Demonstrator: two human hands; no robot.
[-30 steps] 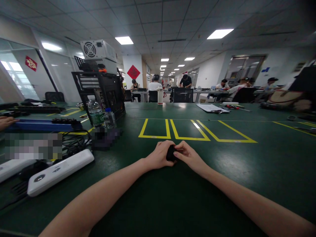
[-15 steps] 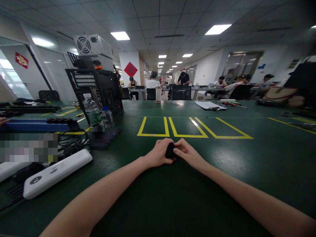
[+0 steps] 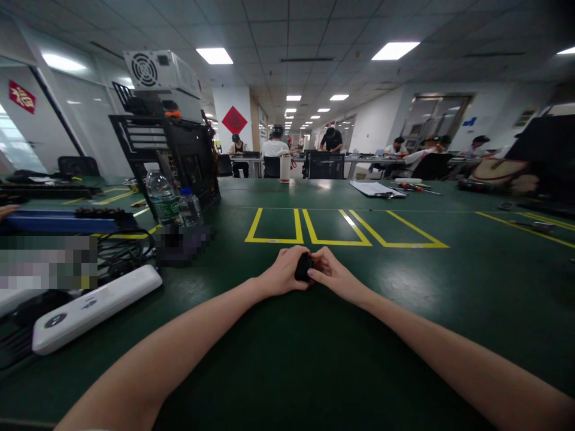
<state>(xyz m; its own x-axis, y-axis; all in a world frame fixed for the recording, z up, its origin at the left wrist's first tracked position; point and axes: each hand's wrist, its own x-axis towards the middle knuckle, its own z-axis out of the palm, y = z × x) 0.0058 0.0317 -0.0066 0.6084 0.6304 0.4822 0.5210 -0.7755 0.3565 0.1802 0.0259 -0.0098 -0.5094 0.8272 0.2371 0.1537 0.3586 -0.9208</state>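
A small black rounded object sits between my two hands, just in front of the yellow tape outlines; its exact kind I cannot make out. My left hand is curled around its left side, thumb below and fingers over the top. From the right, my right hand meets it with thumb and fingertips closed on its edge. Fingers cover much of the object's sides. Beneath both hands lies the dark green tabletop.
Yellow tape marks several outlines. At left stand a computer case, a power supply, bottles, cables and a white elongated device. Farther back are a cup, a clipboard and people.
The whole view has shifted slightly, so everything sits a little farther left and higher. Both hands keep their hold on the black object, with only a small change in its angle.
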